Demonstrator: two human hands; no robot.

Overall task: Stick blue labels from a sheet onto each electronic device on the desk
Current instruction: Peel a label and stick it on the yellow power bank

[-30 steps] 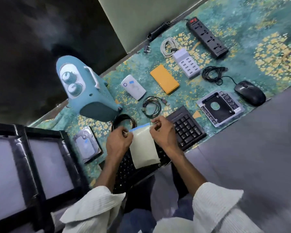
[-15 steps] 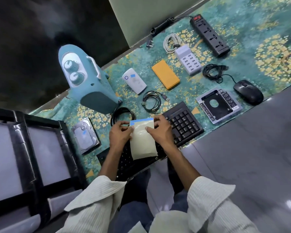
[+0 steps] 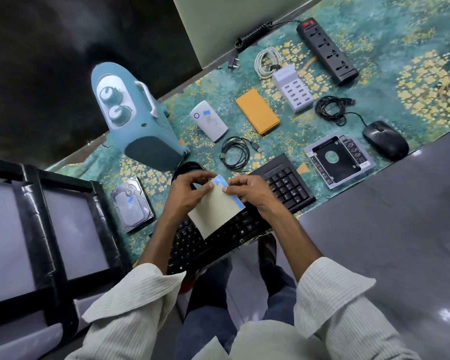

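Observation:
I hold a cream label sheet (image 3: pixel 215 211) with a blue strip of labels along its upper right edge, above the black keyboard (image 3: pixel 283 188). My left hand (image 3: pixel 190 193) pinches the sheet's top left corner. My right hand (image 3: pixel 250 193) pinches the blue strip at its edge. A blue label sits on the white power bank (image 3: pixel 209 122) and another on the silver hard drive (image 3: pixel 133 203). The teal heater (image 3: pixel 138 118), orange drive case (image 3: pixel 257 111), grey USB hub (image 3: pixel 292 90), black power strip (image 3: pixel 327 50), mouse (image 3: pixel 385 140) and drive caddy (image 3: pixel 338 159) show no label.
Coiled black cables lie at centre (image 3: pixel 235 153) and right (image 3: pixel 330 109); a white cable (image 3: pixel 264 62) is by the hub. A black framed chair (image 3: pixel 44 229) stands at left. The desk's grey front edge (image 3: pixel 374 203) runs at right.
The sheet has turned from upright to tilted, its blue strip now running down the right side. Both hands shifted their grip near its top; the view moved closer.

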